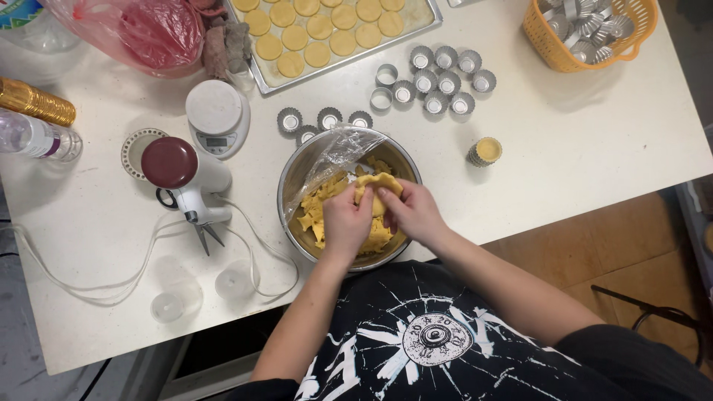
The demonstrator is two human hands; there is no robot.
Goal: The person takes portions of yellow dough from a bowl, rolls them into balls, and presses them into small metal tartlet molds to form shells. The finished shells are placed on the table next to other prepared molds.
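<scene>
A kitchen scale [217, 115], hand mixer [186, 178], orange basket [546, 41] and tray of dough rounds [427, 15] sit about.

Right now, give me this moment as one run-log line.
left hand: gripping dough piece | right hand: gripping same piece | location: over steel bowl | filled tart tin: apart, on table

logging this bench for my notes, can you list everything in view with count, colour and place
dough piece: one, yellow, held in both hands over the bowl
steel bowl: one, silver, table's near edge, dough scraps inside, clear film over its left side
baking tray: one, metal, top centre, rows of yellow dough rounds
empty tart tins: over a dozen, silver, between tray and bowl
filled tart tin: one, yellow dough inside, right of bowl
orange basket: one, top right, more tins inside
kitchen scale: one, white, left of bowl
hand mixer: one, white and dark red, left
left hand, right hand: pinching the dough piece
</scene>
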